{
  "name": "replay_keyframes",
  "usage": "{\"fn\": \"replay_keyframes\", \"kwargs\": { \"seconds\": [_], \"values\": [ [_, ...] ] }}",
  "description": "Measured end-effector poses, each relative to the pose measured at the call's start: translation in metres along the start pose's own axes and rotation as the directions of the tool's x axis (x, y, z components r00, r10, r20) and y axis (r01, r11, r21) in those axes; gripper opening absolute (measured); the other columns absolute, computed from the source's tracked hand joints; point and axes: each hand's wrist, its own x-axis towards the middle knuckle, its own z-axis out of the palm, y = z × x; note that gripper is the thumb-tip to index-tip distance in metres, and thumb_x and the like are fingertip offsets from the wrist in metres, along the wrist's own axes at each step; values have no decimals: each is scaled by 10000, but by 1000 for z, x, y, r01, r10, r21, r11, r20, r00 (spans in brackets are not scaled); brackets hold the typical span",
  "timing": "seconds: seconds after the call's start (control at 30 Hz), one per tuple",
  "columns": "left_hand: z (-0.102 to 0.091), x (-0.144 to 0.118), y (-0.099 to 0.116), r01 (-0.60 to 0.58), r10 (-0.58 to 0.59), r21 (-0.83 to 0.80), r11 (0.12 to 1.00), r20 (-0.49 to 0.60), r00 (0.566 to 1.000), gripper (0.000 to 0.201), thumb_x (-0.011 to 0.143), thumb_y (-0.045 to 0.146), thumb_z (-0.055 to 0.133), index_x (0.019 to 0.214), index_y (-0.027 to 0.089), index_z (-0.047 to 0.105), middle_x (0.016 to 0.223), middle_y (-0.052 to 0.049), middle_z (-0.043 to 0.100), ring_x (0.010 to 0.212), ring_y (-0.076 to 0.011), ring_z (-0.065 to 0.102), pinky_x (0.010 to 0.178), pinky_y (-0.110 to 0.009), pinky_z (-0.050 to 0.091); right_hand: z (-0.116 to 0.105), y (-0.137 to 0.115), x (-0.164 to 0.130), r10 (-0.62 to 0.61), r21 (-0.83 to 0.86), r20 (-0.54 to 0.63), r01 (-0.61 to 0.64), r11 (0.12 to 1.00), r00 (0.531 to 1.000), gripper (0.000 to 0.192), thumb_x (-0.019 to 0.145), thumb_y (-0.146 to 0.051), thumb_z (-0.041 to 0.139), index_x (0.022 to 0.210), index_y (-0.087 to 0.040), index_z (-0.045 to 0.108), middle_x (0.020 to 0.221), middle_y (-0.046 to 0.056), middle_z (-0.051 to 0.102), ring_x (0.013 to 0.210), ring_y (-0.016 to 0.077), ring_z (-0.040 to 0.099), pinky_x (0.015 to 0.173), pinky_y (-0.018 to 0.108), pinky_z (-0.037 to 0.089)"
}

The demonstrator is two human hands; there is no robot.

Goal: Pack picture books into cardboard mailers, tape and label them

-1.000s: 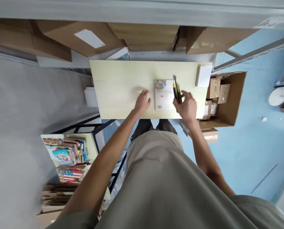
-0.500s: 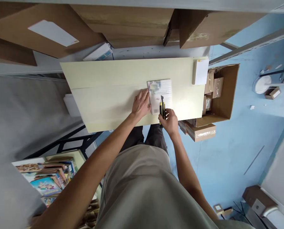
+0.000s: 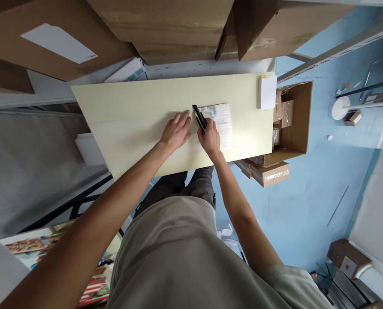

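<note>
A thin white book [image 3: 221, 122] with a colourful cover lies flat on the pale yellow table [image 3: 140, 116]. My right hand [image 3: 209, 137] grips a black and yellow utility knife [image 3: 199, 119], its tip at the book's left edge. My left hand [image 3: 176, 130] rests flat on the table just left of the book, fingers spread toward that edge. A white notepad [image 3: 267, 91] sits at the table's far right corner.
Large cardboard boxes [image 3: 165, 25] fill the shelf beyond the table. An open carton [image 3: 296, 124] of small packages stands on the blue floor to the right, with a taped box [image 3: 270, 173] beside it. Colourful books [image 3: 33, 249] lie on a low shelf at lower left.
My right hand has carried the knife from the book's right side, across its near edge, to its left edge. My left hand has stayed at the book's left side. The view has shifted.
</note>
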Motion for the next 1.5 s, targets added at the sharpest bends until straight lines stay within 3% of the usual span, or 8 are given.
{"fn": "replay_keyframes", "kwargs": {
  "seconds": [0.27,0.67,0.87,1.07,1.2,1.3,1.4,1.5],
  "values": [
    [-3,1,9,5,-5,5,1000,19,1000,815,1088,401,648,1797,120,360,1892,-223,293,1731,-472,309,1337,-640,436,-11,-8,-24,1,-211,66,12,977,998,441,1137,-208,359,1570,-179,435,1513,235,637,1206,328,741,901,464,689],
    [-4,4,13,40,-38,-28,999,67,997,832,1095,389,642,1802,88,323,1903,-247,240,1738,-486,258,1362,-673,371,-31,-13,-117,166,-387,199,-78,919,966,527,1130,-103,354,1648,-117,451,1491,240,664,1252,315,727,955,416,659],
    [13,8,9,37,-37,-103,994,1,999,854,1080,410,699,1767,80,313,1889,-261,267,1739,-472,245,1358,-777,321,-40,2,-174,216,-405,286,-87,910,934,507,1120,-53,394,1605,-153,503,1445,226,677,1227,316,736,911,399,642],
    [14,11,18,116,-114,-94,989,25,993,795,1011,174,615,1758,61,367,1899,-253,245,1764,-467,231,1360,-771,330,-67,1,-209,231,-407,325,-85,909,917,360,1094,-69,491,1408,-203,605,1333,173,721,1110,288,766,825,347,594],
    [-12,6,41,145,-140,-142,979,43,989,836,951,95,600,1756,36,386,1886,-256,284,1783,-434,219,1406,-656,338,-104,-3,-196,154,-311,106,-115,943,982,428,1088,-197,540,1515,-180,515,1394,178,716,1038,301,783,760,362,580],
    [-44,6,67,93,-99,-170,981,-32,995,824,960,92,578,1762,53,394,1902,-220,264,1781,-405,250,1428,-584,338,-142,-9,-159,51,-211,-91,-69,975,995,490,1039,-238,565,1516,-165,481,1382,191,721,1000,322,790,729,381,581],
    [-89,13,97,-55,21,-170,984,-199,980,690,1022,144,563,1706,84,493,1838,-213,422,1707,-354,428,1436,-535,350,-187,-32,-102,-77,-135,-299,38,990,951,413,1012,-283,573,1407,-180,509,1306,190,720,999,340,779,720,397,589],
    [-144,21,127,-190,125,-126,974,-405,906,577,1076,196,528,1649,151,570,1724,-175,594,1612,-330,545,1400,-551,422,-236,-74,-37,-214,-127,-474,174,977,854,362,1021,-312,560,1365,-205,522,1345,207,679,1053,350,754,743,412,604]
  ]
}}
